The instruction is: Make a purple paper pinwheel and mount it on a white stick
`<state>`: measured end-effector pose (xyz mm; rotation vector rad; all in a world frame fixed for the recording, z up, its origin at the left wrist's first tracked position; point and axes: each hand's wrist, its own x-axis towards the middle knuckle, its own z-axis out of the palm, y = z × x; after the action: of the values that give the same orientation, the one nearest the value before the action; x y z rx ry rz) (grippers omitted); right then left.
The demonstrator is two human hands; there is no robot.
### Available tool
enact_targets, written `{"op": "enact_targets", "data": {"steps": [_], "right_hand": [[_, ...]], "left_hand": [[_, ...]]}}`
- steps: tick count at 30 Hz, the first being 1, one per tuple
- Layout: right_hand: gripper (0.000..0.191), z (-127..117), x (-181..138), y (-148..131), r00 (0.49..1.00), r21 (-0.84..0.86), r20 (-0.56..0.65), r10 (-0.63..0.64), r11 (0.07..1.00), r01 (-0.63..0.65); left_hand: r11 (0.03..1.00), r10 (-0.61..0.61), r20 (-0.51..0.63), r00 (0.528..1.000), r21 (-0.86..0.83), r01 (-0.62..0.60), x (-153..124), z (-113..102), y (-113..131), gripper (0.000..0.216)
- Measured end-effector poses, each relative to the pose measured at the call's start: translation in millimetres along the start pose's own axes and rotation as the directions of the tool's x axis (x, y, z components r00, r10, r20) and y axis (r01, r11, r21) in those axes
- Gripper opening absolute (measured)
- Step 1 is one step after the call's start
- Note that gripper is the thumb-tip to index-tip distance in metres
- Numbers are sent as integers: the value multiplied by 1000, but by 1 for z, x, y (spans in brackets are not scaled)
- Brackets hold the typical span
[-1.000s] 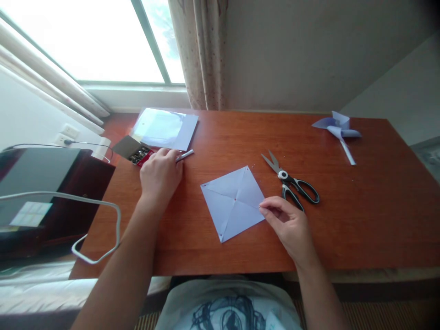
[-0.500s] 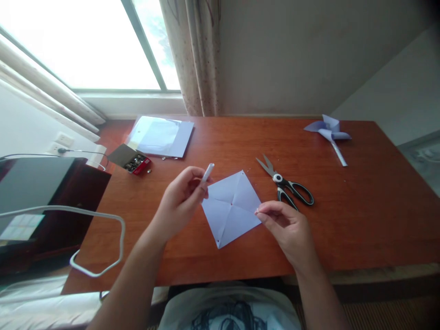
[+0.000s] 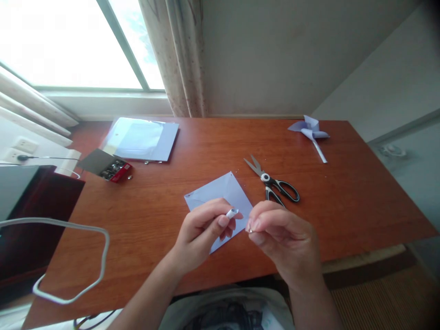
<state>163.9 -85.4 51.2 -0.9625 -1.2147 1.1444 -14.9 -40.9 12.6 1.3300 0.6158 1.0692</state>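
Note:
My left hand is closed around a thin white rolled paper stick, whose end points toward my right hand. My right hand is pinched on a tiny metal pin at the fingertips. Both hands hover close together over a creased pale-blue paper square lying flat on the wooden table. The hands hide the square's near half. Black-handled scissors lie just right of the square, blades partly apart.
A finished pale-blue paper pinwheel lies at the far right. A plastic sleeve of paper and a small open box of pins sit at the far left. A white cable loops past the table's left edge.
My left hand picked up the white stick from beside the pin box and brought it over the paper square. My right hand lifted from the square's corner, pinching the pin, to meet it.

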Motion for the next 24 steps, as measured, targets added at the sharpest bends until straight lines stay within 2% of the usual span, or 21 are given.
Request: {"op": "enact_targets", "data": {"steps": [5,10,17,21,24], "right_hand": [[19,5,2,2,1000,-39,31,-1,999,3],[17,8,1,6,998,-90,45,-35,995,39],[9,10,0,3,1000,-136,-1,25,990,-25],[8,10,0,4,999,-149,9,53,987,-51],[8,8,0,3,997,-165,31,71,984,-65]], "left_hand": [[990,83,9,997,-117,-81,0,-3,-4,18],[972,64,-18,998,-224,-67,-2,-2,-6,13],[960,17,-5,1000,-280,-17,-5,-3,-5,15],[945,-39,31,999,-324,47,-7,-3,-6,15],[945,-57,15,998,-321,59,-8,-1,-8,17]]}}
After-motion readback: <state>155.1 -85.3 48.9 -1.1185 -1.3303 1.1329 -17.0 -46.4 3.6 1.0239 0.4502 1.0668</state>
